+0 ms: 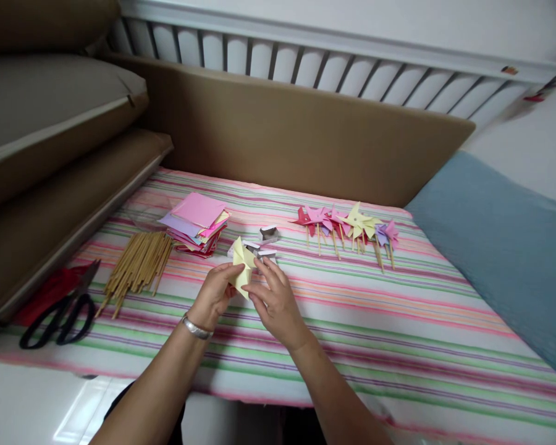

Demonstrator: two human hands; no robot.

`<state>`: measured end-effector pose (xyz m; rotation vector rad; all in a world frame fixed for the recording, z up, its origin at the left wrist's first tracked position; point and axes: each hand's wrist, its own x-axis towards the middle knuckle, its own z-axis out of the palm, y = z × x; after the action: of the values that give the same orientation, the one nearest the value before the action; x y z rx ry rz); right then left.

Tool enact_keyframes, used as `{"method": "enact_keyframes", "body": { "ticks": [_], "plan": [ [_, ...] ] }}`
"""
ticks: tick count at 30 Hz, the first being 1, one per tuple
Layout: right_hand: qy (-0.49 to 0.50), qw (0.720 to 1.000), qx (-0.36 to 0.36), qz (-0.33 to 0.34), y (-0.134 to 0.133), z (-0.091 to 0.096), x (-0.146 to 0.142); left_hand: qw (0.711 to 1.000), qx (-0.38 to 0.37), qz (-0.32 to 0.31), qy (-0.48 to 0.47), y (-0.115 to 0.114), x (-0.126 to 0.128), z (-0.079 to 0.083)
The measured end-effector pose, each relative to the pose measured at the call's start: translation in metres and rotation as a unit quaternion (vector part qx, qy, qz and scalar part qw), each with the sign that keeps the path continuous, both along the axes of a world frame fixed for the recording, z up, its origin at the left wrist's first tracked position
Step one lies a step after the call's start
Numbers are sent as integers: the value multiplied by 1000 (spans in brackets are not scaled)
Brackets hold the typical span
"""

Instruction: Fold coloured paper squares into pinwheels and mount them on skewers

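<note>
A pale yellow paper pinwheel (pixel 243 267), partly folded, is held up over the striped cloth. My left hand (pixel 217 290) pinches it from the left, thumb lying across its middle. On the other side my right hand (pixel 272 298) grips its edge and lower tip between thumb and fingers. Just behind the paper sit a few small boxes (pixel 269 233) with dark contents too small to make out; my hands partly hide them. Beyond my left hand lies a stack of coloured paper squares (pixel 199 211), pink on top.
Thin wooden sticks (pixel 136 266) lie in a pile at left, beside black-handled scissors (pixel 65 315) and a red piece (pixel 50 293). Finished pinwheels (pixel 359 221) on sticks lie at the back right. A brown board (pixel 296 133) stands behind; stacked cushions (pixel 60 123) rise at left.
</note>
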<state>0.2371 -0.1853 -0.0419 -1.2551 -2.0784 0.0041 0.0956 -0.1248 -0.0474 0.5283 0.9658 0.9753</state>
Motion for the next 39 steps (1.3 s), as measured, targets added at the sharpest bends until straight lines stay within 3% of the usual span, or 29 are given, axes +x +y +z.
{"method": "enact_keyframes", "body": {
  "ticks": [8, 18, 23, 33, 39],
  "plan": [
    [-23, 999, -40, -2, -2, 1, 4, 999, 20, 13, 28, -1, 0, 3],
    [4, 1000, 1, 1, 0, -5, 1, 999, 24, 14, 39, -3, -1, 6],
    [63, 998, 0, -11, 1, -3, -1, 998, 43, 11, 40, -5, 2, 8],
    [185, 975, -66, -107, 7, 6, 5, 992, 81, -83, 47, -12, 10, 10],
    [200, 971, -68, -115, 8, 6, 8, 989, 86, -116, 31, -14, 11, 10]
  ]
}}
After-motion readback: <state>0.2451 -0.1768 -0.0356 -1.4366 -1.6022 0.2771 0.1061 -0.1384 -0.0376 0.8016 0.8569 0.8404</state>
